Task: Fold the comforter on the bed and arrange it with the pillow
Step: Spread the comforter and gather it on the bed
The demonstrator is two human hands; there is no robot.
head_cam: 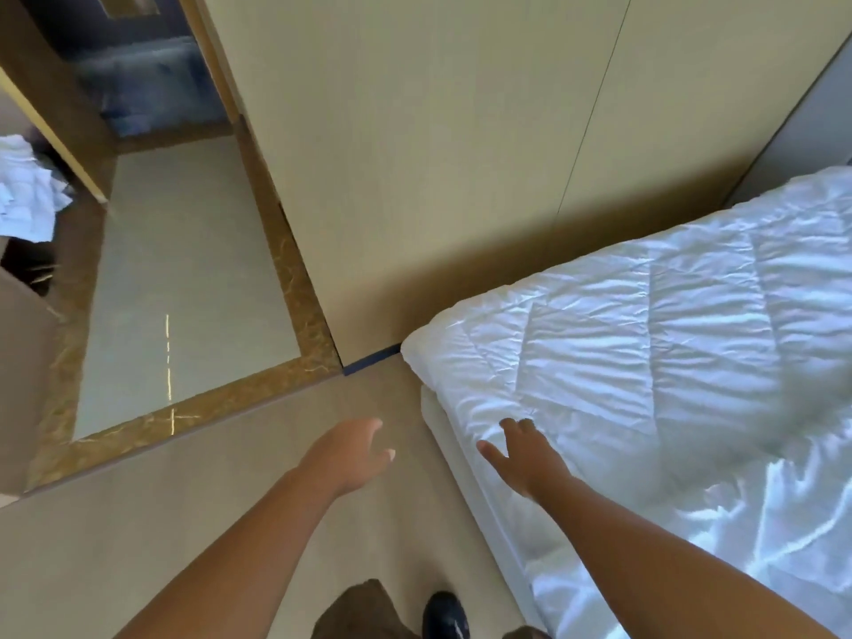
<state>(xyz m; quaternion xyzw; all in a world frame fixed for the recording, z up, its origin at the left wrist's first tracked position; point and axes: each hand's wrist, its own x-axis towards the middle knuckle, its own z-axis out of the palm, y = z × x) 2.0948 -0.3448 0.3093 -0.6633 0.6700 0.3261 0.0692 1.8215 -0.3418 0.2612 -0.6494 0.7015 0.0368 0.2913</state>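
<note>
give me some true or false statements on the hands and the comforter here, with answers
1. The comforter lies spread on the bed. True.
2. The left hand grips the comforter. False: it is over the floor, open, holding nothing.
3. The right hand is over the comforter's near edge, fingers spread. True.
4. The comforter is dark blue. False: it is white.
5. A dark shoe shows at the bottom of the view. True.
</note>
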